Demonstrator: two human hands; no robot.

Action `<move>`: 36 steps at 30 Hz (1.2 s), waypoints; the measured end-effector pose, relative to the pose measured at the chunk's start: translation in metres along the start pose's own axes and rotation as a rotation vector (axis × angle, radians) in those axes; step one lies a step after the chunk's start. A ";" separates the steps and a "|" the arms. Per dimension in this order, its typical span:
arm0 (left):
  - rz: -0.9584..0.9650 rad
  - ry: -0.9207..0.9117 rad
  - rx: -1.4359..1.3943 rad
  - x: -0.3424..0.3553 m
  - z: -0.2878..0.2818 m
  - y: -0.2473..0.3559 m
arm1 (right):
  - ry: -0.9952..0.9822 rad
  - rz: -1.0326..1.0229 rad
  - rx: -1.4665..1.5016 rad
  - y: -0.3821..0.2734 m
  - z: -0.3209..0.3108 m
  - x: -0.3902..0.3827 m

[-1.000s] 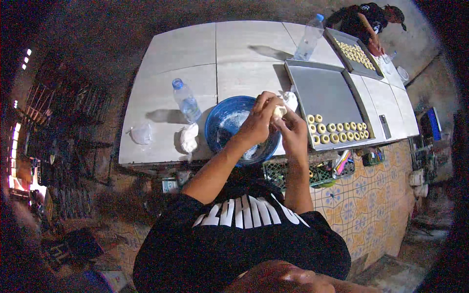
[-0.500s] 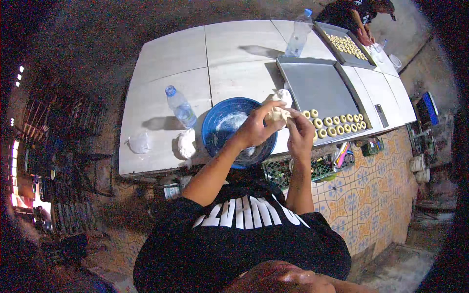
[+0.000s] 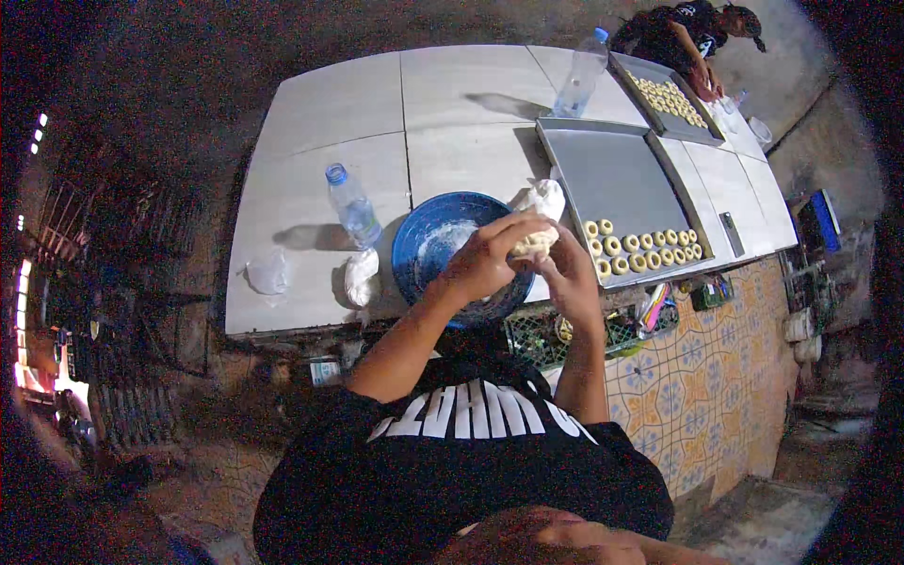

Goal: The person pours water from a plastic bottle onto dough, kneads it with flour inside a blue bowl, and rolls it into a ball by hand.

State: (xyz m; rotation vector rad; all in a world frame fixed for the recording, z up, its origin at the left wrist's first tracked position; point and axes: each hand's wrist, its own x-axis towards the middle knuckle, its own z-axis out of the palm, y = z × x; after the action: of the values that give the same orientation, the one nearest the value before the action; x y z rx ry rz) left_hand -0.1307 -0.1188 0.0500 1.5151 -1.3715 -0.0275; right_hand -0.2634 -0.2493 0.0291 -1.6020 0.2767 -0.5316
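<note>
A pale lump of dough (image 3: pixel 534 243) is between my two hands, over the right rim of a blue basin (image 3: pixel 428 218). My left hand (image 3: pixel 487 252) curls over the dough from the left. My right hand (image 3: pixel 572 275) holds it from the right, fingers bent against it. Whitish residue coats the inside of the basin, part of which my left arm hides. Just beyond my hands lies a white knotted plastic bag (image 3: pixel 541 199). To their right, a metal tray (image 3: pixel 617 174) carries rows of small ring-shaped dough pieces (image 3: pixel 650 259) along its near side.
Left of the basin are a clear plastic bottle (image 3: pixel 354 209), a white bundle (image 3: pixel 361 278) and a crumpled clear bag (image 3: pixel 267 274). A taller bottle (image 3: pixel 581 75) stands at the back. Another person (image 3: pixel 692 42) works by a second filled tray (image 3: pixel 650 73). A green crate (image 3: pixel 537 344) sits below the table edge.
My hands have closed more tightly around the dough, with the right hand now cupped against its side rather than pinching its edge. The view has shifted slightly.
</note>
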 end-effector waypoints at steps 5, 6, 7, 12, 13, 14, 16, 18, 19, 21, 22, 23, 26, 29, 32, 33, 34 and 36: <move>-0.060 -0.041 -0.057 -0.011 0.000 0.010 | 0.145 -0.075 -0.106 -0.002 0.013 0.001; -0.088 -0.028 -0.064 -0.010 -0.003 0.012 | 0.137 -0.081 -0.104 -0.002 0.013 0.000; -0.088 -0.042 -0.112 -0.010 -0.005 0.011 | 0.162 -0.083 -0.111 -0.002 0.011 -0.001; -0.181 -0.162 -0.088 -0.016 -0.012 0.029 | 0.243 -0.064 -0.139 -0.015 0.003 -0.007; -0.186 -0.148 -0.102 -0.017 -0.008 0.027 | 0.208 -0.075 -0.065 0.000 -0.004 -0.006; -0.192 -0.133 -0.117 -0.019 -0.005 0.025 | 0.206 -0.075 -0.064 0.015 -0.005 -0.008; -0.164 -0.099 -0.105 -0.018 -0.005 0.024 | 0.201 -0.054 0.100 0.020 0.001 -0.008; -0.133 -0.073 -0.099 -0.017 -0.005 0.023 | 0.063 0.022 0.187 0.029 -0.009 -0.006; -0.098 -0.051 -0.058 -0.017 -0.006 0.020 | 0.061 0.031 0.288 0.014 0.001 -0.005; -0.085 -0.017 -0.004 -0.019 -0.008 0.021 | 0.060 0.040 0.391 0.001 0.009 -0.004; -0.085 -0.020 -0.003 -0.019 -0.009 0.020 | 0.041 0.079 0.479 0.005 0.005 -0.002; -0.013 -0.046 0.062 -0.018 -0.009 0.020 | 0.021 0.117 0.567 0.007 0.001 0.000; 0.110 -0.098 0.164 -0.013 -0.010 0.026 | -0.013 0.210 0.127 0.004 -0.008 0.002; 0.174 -0.111 0.218 -0.010 -0.008 0.033 | 0.150 0.126 -0.117 0.015 -0.004 -0.003; 0.117 -0.112 0.149 -0.004 -0.016 0.039 | 0.147 0.005 -0.041 0.013 -0.006 0.003; 0.058 -0.149 0.116 -0.006 -0.018 0.035 | 0.129 0.045 0.052 0.009 -0.004 0.005; 0.056 -0.146 0.116 -0.008 -0.019 0.035 | 0.110 0.086 0.144 0.005 -0.003 0.006; -0.021 -0.163 0.029 -0.012 -0.018 0.034 | 0.136 0.109 0.133 0.004 0.005 0.007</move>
State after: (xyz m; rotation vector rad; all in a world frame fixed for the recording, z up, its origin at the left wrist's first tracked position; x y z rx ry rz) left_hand -0.1478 -0.0914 0.0739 1.5801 -1.4899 -0.1477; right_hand -0.2543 -0.2489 0.0263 -1.4159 0.4205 -0.5640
